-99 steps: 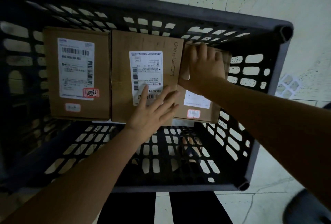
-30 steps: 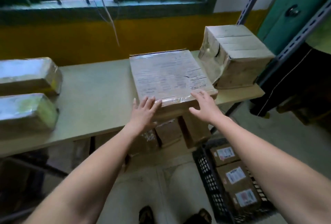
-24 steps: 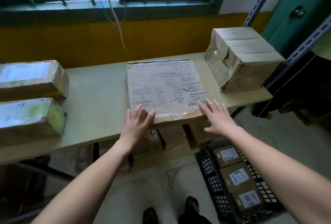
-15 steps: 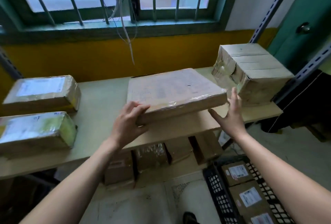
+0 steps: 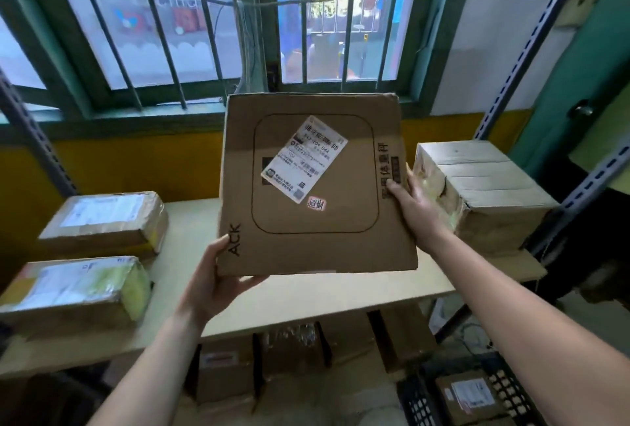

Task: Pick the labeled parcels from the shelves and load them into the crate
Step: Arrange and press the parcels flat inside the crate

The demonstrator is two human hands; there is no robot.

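Observation:
A flat square cardboard parcel [image 5: 315, 221] stands tilted upright in the air above the shelf [image 5: 306, 292], its printed face with a white shipping label and a small red sticker turned toward me. My left hand [image 5: 214, 284] grips its lower left corner. My right hand [image 5: 410, 202] grips its right edge, thumb on the front. The black crate [image 5: 417, 401] sits on the floor at the lower right, with a labeled parcel [image 5: 472, 395] inside.
Two taped parcels [image 5: 105, 217] [image 5: 73, 289] lie at the shelf's left, a taped cube box [image 5: 477, 187] at its right. More boxes [image 5: 225, 367] stand under the shelf. A barred window and metal shelf uprights [image 5: 593, 173] frame the space.
The flat parcel has been lifted off the shelf and tipped upright, so its labeled side now faces me. Both hands rose with it and my view lifted.

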